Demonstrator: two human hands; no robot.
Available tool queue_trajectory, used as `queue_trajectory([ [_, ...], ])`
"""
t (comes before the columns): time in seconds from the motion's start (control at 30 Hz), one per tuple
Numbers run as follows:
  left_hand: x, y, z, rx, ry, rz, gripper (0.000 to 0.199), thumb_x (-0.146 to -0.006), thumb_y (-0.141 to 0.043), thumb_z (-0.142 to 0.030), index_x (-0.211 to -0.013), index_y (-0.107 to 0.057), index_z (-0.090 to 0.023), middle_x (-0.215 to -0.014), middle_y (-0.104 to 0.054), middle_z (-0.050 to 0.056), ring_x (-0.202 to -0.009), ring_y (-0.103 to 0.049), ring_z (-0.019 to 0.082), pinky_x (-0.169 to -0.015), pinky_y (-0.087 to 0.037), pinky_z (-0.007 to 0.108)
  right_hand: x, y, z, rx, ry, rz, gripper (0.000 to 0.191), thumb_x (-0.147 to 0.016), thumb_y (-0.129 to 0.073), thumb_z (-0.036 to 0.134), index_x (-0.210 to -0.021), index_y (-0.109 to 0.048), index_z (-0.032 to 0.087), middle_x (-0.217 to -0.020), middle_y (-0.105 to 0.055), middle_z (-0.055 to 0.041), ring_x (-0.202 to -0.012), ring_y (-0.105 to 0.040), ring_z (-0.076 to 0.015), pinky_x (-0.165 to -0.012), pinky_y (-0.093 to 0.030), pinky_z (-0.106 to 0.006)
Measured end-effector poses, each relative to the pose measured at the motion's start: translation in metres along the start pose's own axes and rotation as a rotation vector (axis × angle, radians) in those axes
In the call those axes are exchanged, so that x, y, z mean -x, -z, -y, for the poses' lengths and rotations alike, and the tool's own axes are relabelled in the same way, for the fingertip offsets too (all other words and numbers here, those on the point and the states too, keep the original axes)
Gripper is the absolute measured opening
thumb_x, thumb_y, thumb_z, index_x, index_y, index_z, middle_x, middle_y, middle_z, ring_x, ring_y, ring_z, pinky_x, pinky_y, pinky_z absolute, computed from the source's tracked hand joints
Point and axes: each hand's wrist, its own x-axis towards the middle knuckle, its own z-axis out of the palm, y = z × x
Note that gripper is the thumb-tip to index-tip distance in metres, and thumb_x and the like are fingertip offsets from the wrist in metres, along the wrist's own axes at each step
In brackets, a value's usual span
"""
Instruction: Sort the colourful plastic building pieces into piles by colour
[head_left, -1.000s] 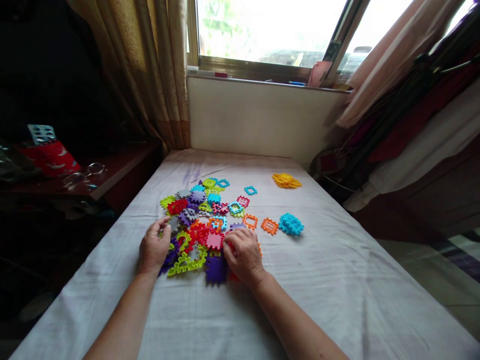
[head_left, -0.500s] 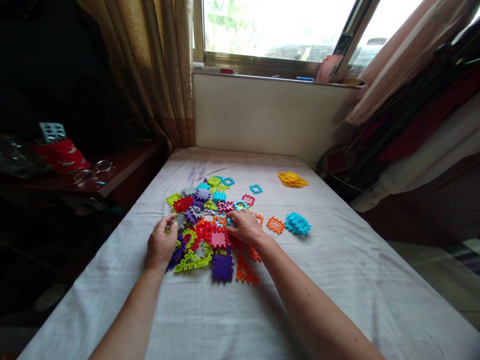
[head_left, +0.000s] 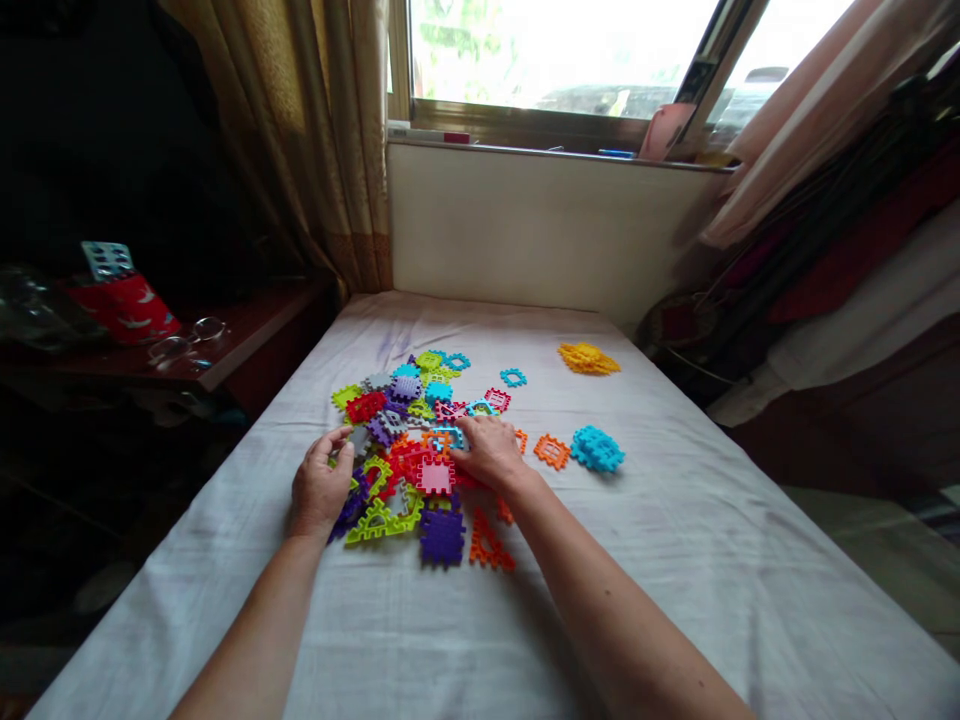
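Note:
A mixed heap of toothed plastic interlocking tiles lies on the bed-like surface, with a purple tile [head_left: 442,537], a red tile [head_left: 436,476] and a lime triangular tile [head_left: 382,522] at its near side. My right hand [head_left: 489,452] reaches into the heap from the right, thumb and fingers closed at the edge of a light blue tile [head_left: 448,438]; part of that tile is hidden. At the heap's left edge rests my left hand [head_left: 322,482], fingers loosely curved and apart from the thumb, with nothing seen in it. An orange triangular tile [head_left: 490,542] lies below my right wrist.
A stack of blue tiles [head_left: 597,450] and a stack of yellow tiles [head_left: 589,359] sit to the right. Between heap and blue stack is an orange window tile [head_left: 552,451]. Eyeglasses [head_left: 187,340] lie on a dark side table [head_left: 247,345]. Clothes hang at right.
The light blue tile by my right fingers shows a little more. My right hand has shifted only slightly, and my left hand stays by the heap. The view has moved a touch.

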Motion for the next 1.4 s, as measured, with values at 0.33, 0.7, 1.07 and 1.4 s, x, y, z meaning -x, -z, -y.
queue_trajectory([
  [0.33,0.0,-0.001,0.001,0.027,0.005,-0.001,0.038,-0.082,-0.052,-0.043,-0.106,-0.071,-0.021,-0.102,-0.075,0.007,-0.091,-0.069,0.022,-0.087,-0.055,0.035,-0.003,0.011,0.005,0.065,0.01,0.003,0.038,-0.081,-0.062,0.032,-0.119,-0.066,0.026,-0.115,-0.07,-0.0095,-0.107,-0.061,-0.0267,-0.086,-0.041,-0.036],
  [0.7,-0.001,0.001,-0.002,0.002,0.026,0.015,0.039,-0.081,-0.052,-0.044,-0.106,-0.071,-0.022,-0.102,-0.075,0.007,-0.091,-0.069,0.022,-0.085,-0.054,0.034,0.058,0.017,-0.105,-0.012,-0.472,-0.386,0.031,-0.086,-0.061,0.032,-0.115,-0.064,0.021,-0.111,-0.071,-0.0092,-0.104,-0.061,-0.0276,-0.085,-0.038,-0.037],
  [1.07,-0.002,0.003,-0.004,-0.062,0.066,0.017,0.042,-0.079,-0.05,-0.046,-0.106,-0.071,-0.022,-0.101,-0.074,0.006,-0.087,-0.068,0.022,-0.079,-0.053,0.033,0.084,-0.007,-0.165,0.057,-0.503,-0.382,0.065,-0.083,-0.067,0.054,-0.14,-0.052,0.025,-0.148,-0.047,-0.0159,-0.13,-0.049,-0.0333,-0.096,-0.044,-0.045],
  [1.4,-0.002,0.003,-0.003,-0.042,0.051,0.033,0.042,-0.08,-0.05,-0.047,-0.107,-0.071,-0.021,-0.103,-0.074,0.008,-0.091,-0.069,0.023,-0.085,-0.054,0.036,0.027,-0.011,-0.188,0.068,-0.479,-0.346,0.058,-0.092,-0.055,0.046,-0.144,-0.048,0.022,-0.142,-0.054,-0.0158,-0.125,-0.052,-0.029,-0.099,-0.042,-0.043],
])
